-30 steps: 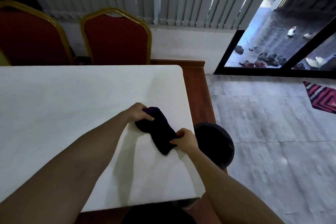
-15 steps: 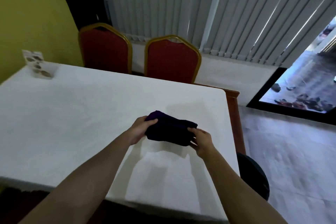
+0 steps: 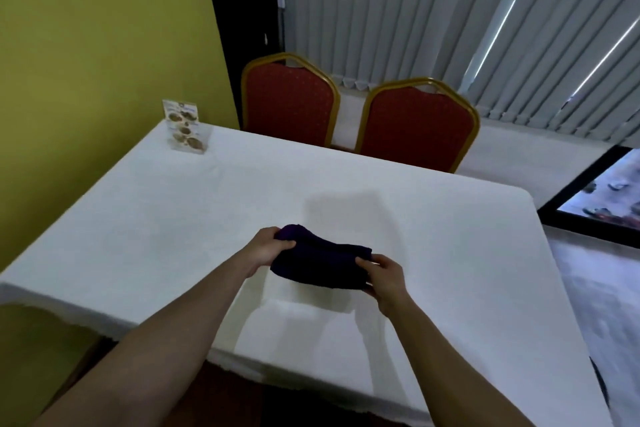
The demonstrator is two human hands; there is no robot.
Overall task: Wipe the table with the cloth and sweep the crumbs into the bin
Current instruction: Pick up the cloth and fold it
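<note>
A dark purple cloth (image 3: 320, 265), folded into a thick bundle, is held over the near right part of the table (image 3: 173, 218), which is covered in white; whether the cloth's underside touches the surface cannot be told. The left hand (image 3: 268, 248) grips the cloth's far left end, with the thumb laid over the top and the fingers curled beneath. The right hand (image 3: 384, 279) pinches the near right end between thumb and curled fingers. Both forearms reach in from the near edge. A small menu card (image 3: 185, 125) in a clear stand sits at the table's far left corner, against a yellow-green wall (image 3: 86, 45). Two red chairs (image 3: 417, 125) with gold frames stand side by side at the far edge. Grey vertical blinds (image 3: 433, 10) hang behind them.
</note>
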